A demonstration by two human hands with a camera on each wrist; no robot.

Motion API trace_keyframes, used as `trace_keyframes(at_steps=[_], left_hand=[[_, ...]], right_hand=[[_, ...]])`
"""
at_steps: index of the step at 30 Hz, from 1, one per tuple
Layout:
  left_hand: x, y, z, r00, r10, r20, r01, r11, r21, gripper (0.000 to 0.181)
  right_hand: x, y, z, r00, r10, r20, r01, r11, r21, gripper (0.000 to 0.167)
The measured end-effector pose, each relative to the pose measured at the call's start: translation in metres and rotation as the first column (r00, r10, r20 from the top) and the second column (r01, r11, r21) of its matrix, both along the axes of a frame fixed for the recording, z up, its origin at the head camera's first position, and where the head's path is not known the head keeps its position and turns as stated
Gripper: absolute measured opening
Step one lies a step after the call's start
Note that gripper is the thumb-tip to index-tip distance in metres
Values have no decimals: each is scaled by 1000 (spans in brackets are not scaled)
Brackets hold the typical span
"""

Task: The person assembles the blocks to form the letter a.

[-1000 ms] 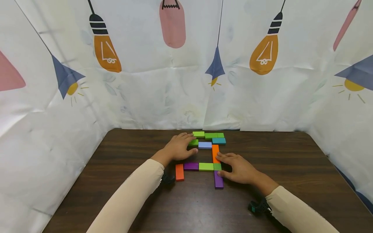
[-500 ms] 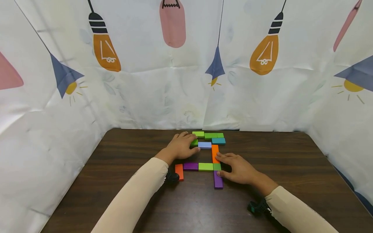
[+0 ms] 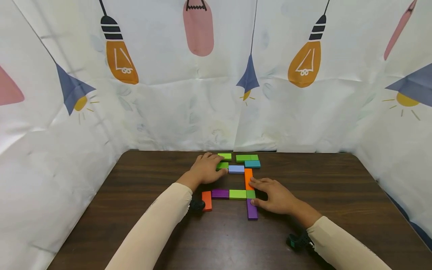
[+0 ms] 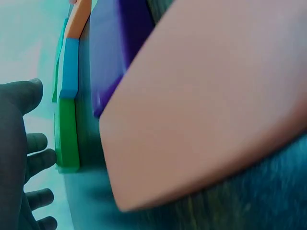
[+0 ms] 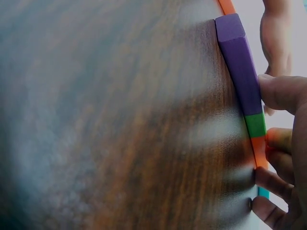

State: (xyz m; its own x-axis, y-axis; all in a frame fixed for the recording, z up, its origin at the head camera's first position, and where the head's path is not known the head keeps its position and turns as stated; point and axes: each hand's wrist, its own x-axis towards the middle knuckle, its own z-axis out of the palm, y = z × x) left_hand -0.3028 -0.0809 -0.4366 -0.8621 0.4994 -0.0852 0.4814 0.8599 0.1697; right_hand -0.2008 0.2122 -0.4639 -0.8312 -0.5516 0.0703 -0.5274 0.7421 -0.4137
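The left hand [image 3: 204,168] reached forward, fingers loose and gripping nothing. Beside its wrist, toward the person, lay an orange-red block [image 3: 207,201], its long axis pointing away from the person. At the left fingertips lay the far lime block [image 3: 225,156], long axis running left to right; whether they touched it could not be told. A gap parted its right end from the long green block [image 3: 243,158] farther right, roughly in line with it. The left hand was clearly the nearer to both the block and this gap.

Next to the left thumb, a short green block [image 3: 222,165] met a light blue block [image 3: 236,169] end to end. Between the hands, closer to the person, ran a left purple block [image 3: 220,194], a near lime block [image 3: 237,194] and a small green block [image 3: 251,194].

The right hand [image 3: 276,195] had its fingers spread, holding nothing: its forefinger rested at the orange block [image 3: 248,179], its thumb at the right purple block [image 3: 252,212]. Ahead of these fingers lay a teal block [image 3: 252,164].
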Motion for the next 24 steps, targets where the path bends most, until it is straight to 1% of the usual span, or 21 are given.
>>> trace_keyframes(at_steps=[6,11,14,19,24], left_hand=[[-5,-11,-2,999,20,-28,-20,999,-25,70],[-8,-23,-4,999,52,-11,-52,998,-38,70],[-9,-30,-5,998,69,-3,-69,997,-30,69],[-7,-42,0,996,91,-8,-91,996,-6,65],[-6,-54,1,994,102,-39,-102,995,-11,61]], right_hand=[[0,2,-1,1000,-3,-2,3,1000,-2,72],[-1,1,-3,1000,13,-13,-13,1000,0,71],[-1,0,-3,1000,13,-16,-13,1000,-2,71],[-1,1,-1,1000,6,-15,-6,1000,-7,71],[0,1,-1,1000,8,-13,-8,1000,-8,71]])
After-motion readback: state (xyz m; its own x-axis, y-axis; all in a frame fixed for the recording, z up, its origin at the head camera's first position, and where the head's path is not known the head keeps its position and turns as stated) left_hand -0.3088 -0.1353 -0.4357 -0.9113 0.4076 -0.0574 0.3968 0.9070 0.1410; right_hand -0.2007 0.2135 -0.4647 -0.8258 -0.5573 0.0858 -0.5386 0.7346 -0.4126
